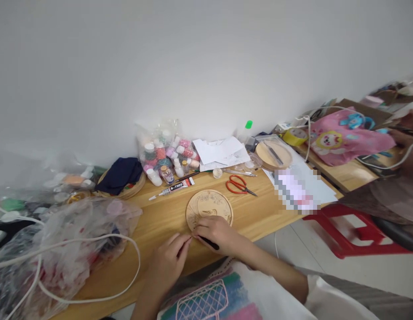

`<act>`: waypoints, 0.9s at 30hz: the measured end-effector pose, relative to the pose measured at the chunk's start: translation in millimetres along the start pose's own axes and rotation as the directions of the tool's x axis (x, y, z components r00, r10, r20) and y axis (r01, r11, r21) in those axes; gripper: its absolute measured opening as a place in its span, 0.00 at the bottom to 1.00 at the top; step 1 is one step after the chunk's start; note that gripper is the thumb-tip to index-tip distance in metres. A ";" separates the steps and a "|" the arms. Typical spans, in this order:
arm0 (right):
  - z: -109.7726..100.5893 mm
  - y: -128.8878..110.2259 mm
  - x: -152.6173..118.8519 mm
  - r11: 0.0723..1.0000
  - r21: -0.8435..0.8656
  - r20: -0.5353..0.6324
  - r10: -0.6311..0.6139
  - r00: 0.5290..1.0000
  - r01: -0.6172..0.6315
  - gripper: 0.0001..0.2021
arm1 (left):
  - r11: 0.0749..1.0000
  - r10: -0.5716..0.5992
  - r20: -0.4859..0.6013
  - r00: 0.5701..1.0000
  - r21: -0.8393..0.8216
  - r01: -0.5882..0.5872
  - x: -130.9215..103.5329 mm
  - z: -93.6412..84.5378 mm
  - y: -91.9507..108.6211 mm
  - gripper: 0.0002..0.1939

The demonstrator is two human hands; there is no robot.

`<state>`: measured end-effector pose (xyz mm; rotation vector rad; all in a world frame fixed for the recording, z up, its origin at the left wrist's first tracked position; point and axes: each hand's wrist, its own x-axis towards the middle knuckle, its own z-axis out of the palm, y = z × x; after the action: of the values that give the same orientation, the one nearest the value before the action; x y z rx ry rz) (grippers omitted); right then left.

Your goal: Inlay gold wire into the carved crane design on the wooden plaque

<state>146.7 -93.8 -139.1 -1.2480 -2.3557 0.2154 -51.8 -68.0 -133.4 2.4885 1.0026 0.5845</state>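
Observation:
A round wooden disc (209, 205) with an engraved pattern lies on the wooden table in front of me. Over its lower edge rests my right hand (213, 232), closed round a slim black tool (209, 243). My left hand (171, 256) is just left of it, thumb and fingers pinched near the right fingertips; what they hold is too small to make out. Beyond the disc lie a B-7000 glue tube (176, 187) and red-handled scissors (239, 185). A small round pot (217, 173) stands between them.
Clear plastic bags (93, 218) and a white cable (137, 253) cover the left side. Bottles of beads (160, 153), papers (221, 153) and a wooden hoop (274, 154) line the back. To the right are a pink bag (346, 138), a red stool (351, 235) and part of another person.

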 end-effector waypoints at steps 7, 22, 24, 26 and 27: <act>-8.1 3.9 7.1 0.997 0.078 -0.024 0.017 1.000 -0.015 0.08 | 0.995 0.074 -0.040 0.996 0.065 -0.071 11.7 -3.8 -0.9 0.15; 4.9 37.7 63.7 0.979 0.026 0.099 -0.203 0.974 0.201 0.02 | 0.991 -0.094 -0.116 0.989 0.086 0.104 26.1 -7.8 -24.2 0.15; 9.2 48.1 63.4 0.980 0.048 0.047 -0.197 0.979 0.194 0.04 | 0.985 -0.126 -0.110 0.986 0.102 0.137 34.8 -4.5 -25.6 0.15; 9.1 58.7 60.5 0.984 0.067 -0.006 -0.162 0.987 0.163 0.06 | 0.982 -0.135 -0.098 0.986 0.122 0.146 48.4 -0.3 -25.1 0.15; 7.9 64.1 58.8 0.986 0.083 -0.039 -0.140 0.989 0.143 0.06 | 0.982 -0.128 -0.094 0.987 0.128 0.139 56.8 2.0 -24.6 0.15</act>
<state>162.3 -8.4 -149.0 -1.0320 -2.3681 0.2451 -27.1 -11.2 -134.4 2.5042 1.2695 0.6034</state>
